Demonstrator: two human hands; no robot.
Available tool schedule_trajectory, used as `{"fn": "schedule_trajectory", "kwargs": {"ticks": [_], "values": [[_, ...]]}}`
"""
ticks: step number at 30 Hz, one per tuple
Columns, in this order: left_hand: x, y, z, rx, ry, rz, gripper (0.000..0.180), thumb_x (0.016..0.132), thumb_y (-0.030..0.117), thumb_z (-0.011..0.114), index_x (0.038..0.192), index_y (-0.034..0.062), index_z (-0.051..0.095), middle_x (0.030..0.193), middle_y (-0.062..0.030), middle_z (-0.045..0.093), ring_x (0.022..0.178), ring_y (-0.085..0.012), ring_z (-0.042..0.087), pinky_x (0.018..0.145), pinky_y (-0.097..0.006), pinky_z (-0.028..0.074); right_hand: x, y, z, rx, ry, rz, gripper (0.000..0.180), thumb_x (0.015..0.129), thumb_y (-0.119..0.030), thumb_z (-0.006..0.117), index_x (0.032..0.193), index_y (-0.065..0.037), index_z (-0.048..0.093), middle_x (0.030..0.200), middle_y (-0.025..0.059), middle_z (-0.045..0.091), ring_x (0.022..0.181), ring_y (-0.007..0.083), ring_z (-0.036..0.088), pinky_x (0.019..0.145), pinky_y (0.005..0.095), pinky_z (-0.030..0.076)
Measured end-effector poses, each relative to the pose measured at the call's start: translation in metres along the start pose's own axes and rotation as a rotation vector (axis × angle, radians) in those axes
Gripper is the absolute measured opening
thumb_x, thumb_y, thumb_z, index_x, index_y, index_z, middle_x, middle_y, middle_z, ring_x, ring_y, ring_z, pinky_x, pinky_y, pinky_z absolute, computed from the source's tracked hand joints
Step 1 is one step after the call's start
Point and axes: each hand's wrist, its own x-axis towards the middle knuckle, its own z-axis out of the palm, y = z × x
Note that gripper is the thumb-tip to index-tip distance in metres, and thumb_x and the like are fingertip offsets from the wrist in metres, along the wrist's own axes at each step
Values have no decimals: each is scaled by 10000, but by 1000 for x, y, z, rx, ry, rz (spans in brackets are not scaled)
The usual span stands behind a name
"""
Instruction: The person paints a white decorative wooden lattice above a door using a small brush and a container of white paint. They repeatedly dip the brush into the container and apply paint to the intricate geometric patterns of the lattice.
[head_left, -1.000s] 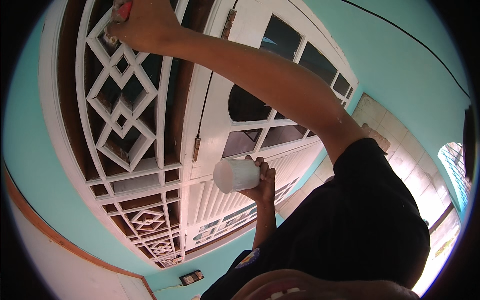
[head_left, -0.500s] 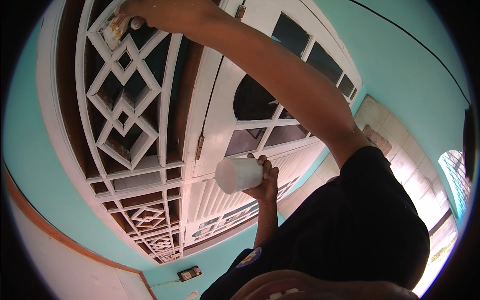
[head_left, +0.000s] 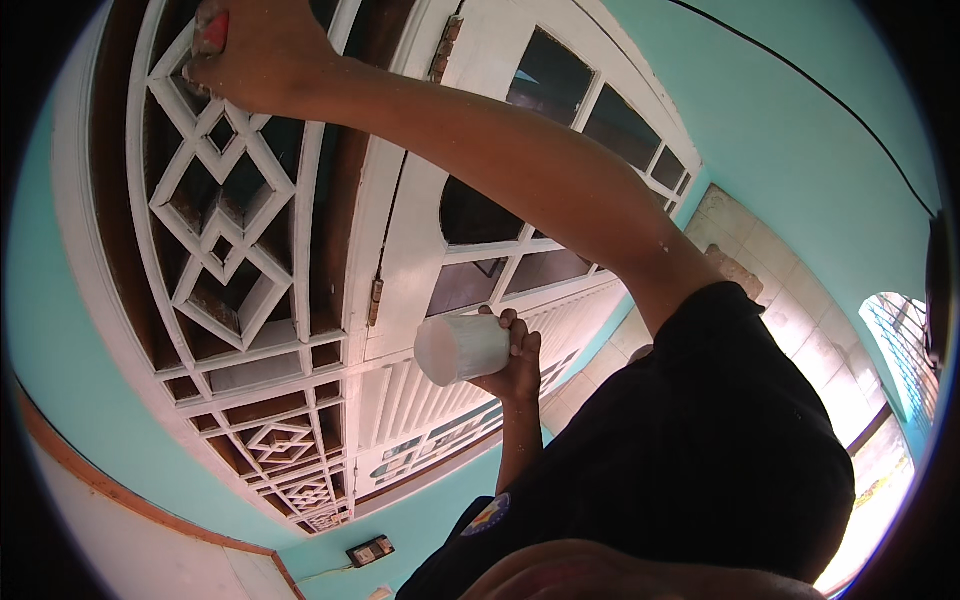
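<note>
My right hand (head_left: pixel 262 62) is raised at the upper left with its arm stretched across the picture. It presses against the white diamond-pattern lattice (head_left: pixel 222 205). Closed fingers hold a small thing with a reddish part (head_left: pixel 212 34); its kind is mostly hidden by the hand. Lower down, near the middle, my left hand (head_left: pixel 518 365) is wrapped round a white cup-like container (head_left: pixel 465 350). The container is tilted on its side in the picture, one round pale end toward the left. Its contents cannot be seen.
A white door (head_left: pixel 395 255) with dark glass panes and hinges adjoins the lattice. Turquoise walls (head_left: pixel 800 130) surround it, with a dark cable (head_left: pixel 800 85) along one. Below are a small dark wall box (head_left: pixel 371 551) and a brown trim strip (head_left: pixel 110 500). Pale tiles (head_left: pixel 790 290) show at right.
My right hand has moved left and slightly down over the lattice, so the pale, yellowish thing in it is more covered. My left hand keeps the container; the whole view has shifted slightly.
</note>
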Motion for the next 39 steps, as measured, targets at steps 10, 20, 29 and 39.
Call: {"fn": "schedule_trajectory", "kwargs": {"ticks": [10,20,29,39], "values": [[3,-3,-3,-54,-19,-2,791,810,533,691,1370,29,449,1089,-137,462,798,-193,434,728,-313,356,17,-40,-21,425,-131,118,294,796,85,615,630,-34,403,599,89,522,549,172,585,495,308,471],[3,-7,6,-49,19,-3,776,814,544,686,1342,10,488,1068,-150,470,764,-198,439,694,-309,357,-6,-16,-7,76,-6,-110,140,733,23,711,720,1,573,605,127,569,552,232,590,526,309,483],[-16,-5,-4,-86,0,84,843,773,614,700,1330,10,510,1077,-162,483,789,-217,450,701,-328,364,4,-67,-24,142,-27,-384,218,789,36,705,810,6,490,650,168,486,548,313,461,544,311,409],[-8,-5,-6,-165,-146,74,883,762,705,654,1303,21,515,1094,-190,503,797,-243,487,711,-355,403,3,-38,-76,-381,-432,-691,155,799,-29,795,787,-14,641,789,84,654,627,208,641,550,303,516]]}}
